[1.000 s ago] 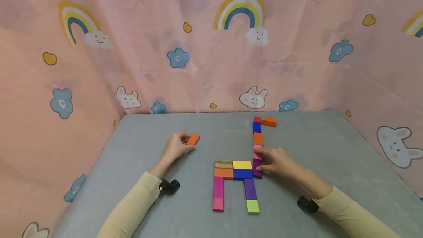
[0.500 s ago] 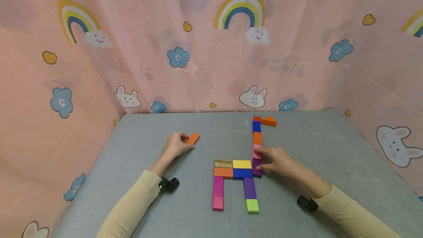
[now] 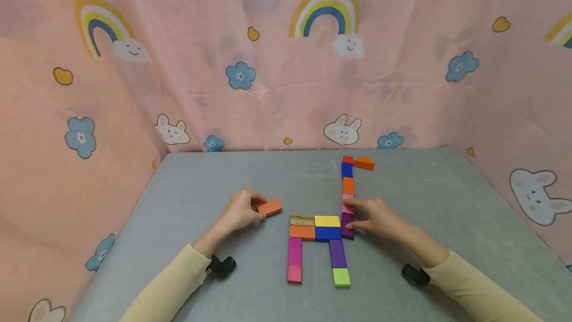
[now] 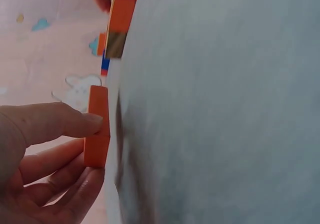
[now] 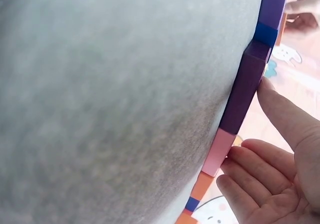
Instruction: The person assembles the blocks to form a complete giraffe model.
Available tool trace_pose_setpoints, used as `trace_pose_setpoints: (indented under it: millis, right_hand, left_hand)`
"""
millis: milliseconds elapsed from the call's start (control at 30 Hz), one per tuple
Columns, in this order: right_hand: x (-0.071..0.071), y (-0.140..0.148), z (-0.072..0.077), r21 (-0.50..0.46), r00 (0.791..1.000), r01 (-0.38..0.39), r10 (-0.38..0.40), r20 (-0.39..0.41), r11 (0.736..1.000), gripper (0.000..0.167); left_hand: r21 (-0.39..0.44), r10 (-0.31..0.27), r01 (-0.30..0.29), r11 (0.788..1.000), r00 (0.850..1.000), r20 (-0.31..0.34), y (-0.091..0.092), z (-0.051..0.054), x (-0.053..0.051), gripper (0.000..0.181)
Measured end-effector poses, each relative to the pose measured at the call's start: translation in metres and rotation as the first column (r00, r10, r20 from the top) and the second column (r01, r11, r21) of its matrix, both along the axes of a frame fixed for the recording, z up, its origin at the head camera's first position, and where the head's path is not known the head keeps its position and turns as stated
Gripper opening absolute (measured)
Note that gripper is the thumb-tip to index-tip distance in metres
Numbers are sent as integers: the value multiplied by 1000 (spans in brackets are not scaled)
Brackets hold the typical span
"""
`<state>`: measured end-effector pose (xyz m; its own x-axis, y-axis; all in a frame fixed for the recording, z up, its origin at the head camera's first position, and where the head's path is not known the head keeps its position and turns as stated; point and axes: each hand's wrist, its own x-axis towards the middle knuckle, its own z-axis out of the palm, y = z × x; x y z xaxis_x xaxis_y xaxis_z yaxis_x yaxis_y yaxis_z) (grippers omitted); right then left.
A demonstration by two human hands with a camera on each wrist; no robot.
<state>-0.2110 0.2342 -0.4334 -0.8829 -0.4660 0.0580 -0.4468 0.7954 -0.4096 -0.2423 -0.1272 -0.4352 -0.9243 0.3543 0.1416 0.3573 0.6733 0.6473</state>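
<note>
My left hand (image 3: 243, 210) pinches an orange rectangular block (image 3: 270, 207) between thumb and fingers, just left of the block figure. The left wrist view shows this orange block (image 4: 98, 146) slightly off the grey table. My right hand (image 3: 380, 218) rests at the right side of a column of blocks. Its thumb touches a dark purple block (image 5: 244, 91), and its fingers lie at a pink block (image 5: 219, 151). Beside the column's foot sit a yellow block (image 3: 327, 221), a blue block (image 3: 328, 233), a wood-grain block (image 3: 302, 220) and another orange block (image 3: 302, 233).
Two legs extend toward me: magenta (image 3: 295, 251) over a pink block (image 3: 294, 275), and violet (image 3: 337, 254) over lime green (image 3: 341, 278). Farther up the column are orange, blue and red blocks, with an orange triangular block (image 3: 364, 163) beside the top. A patterned pink curtain (image 3: 286, 103) surrounds the table.
My left hand has moved right and nearer to me with the orange block, which has turned more crosswise. My right hand stays at the column.
</note>
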Motion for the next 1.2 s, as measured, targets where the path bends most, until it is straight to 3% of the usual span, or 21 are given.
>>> trace_pose_setpoints:
  millis: [133, 333, 700, 1200]
  right_hand:
    - [0, 1, 1, 2, 1000, -5, 5, -7, 1000, 61]
    - [1, 2, 0, 11, 1000, -9, 9, -19, 1000, 62]
    - [1, 1, 0, 5, 1000, -2, 2, -6, 1000, 62]
    - [0, 2, -1, -8, 1000, 1, -1, 3, 1000, 62]
  left_hand:
    - [-13, -46, 46, 999, 999, -1, 5, 1, 12, 27]
    - [-23, -69, 70, 997, 997, 30, 9, 1, 22, 28]
    - [-26, -92, 93, 995, 994, 61, 13, -6, 24, 27]
    - [-57, -119, 124, 991, 990, 80, 16, 1, 27, 30]
